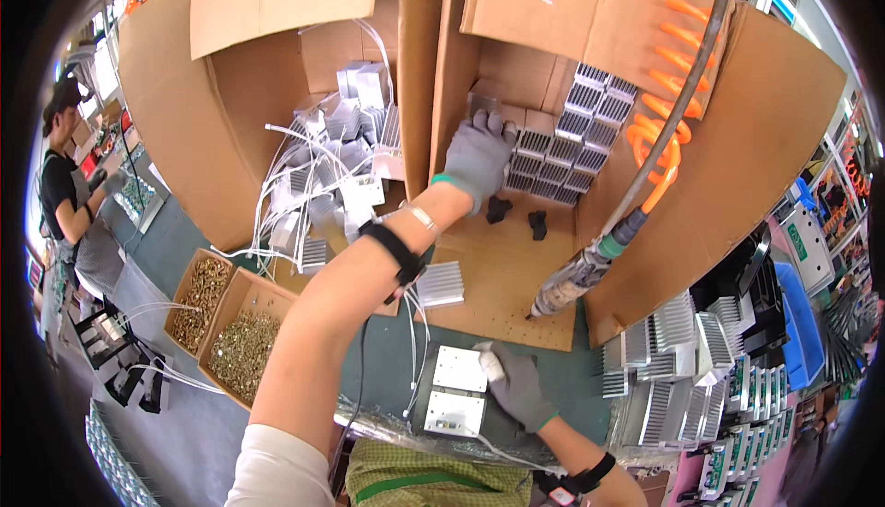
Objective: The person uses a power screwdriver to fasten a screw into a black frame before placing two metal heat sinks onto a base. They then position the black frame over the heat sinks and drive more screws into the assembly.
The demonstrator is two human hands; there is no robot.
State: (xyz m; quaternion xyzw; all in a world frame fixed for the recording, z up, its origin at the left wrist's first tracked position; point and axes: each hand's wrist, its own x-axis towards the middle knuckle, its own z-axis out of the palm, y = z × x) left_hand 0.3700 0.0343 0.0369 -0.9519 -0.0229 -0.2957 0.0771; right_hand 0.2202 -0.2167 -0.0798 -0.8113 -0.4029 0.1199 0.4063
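Observation:
My left hand (477, 159), in a grey glove, reaches into the right cardboard box. Its fingers are curled on a heat sink (484, 100) beside the stacked heat sinks (553, 152); the glove hides much of the grip. On the bench my right hand (519, 387), also gloved, has bent fingers at the right edge of a flat metal plate (459, 368). Whatever those fingers hold, if anything, is hidden. A second drilled plate (454, 413) lies just nearer, with a white cable at its side. Both plates sit on a dark fixture (422, 406).
An air screwdriver (567, 284) hangs from an orange coiled hose (666, 152). The left box holds loose metal blocks and white cables (323, 157). Screws (244, 346) fill trays at left. Finned heat sinks (673, 369) pile at right. A co-worker (69, 184) stands far left.

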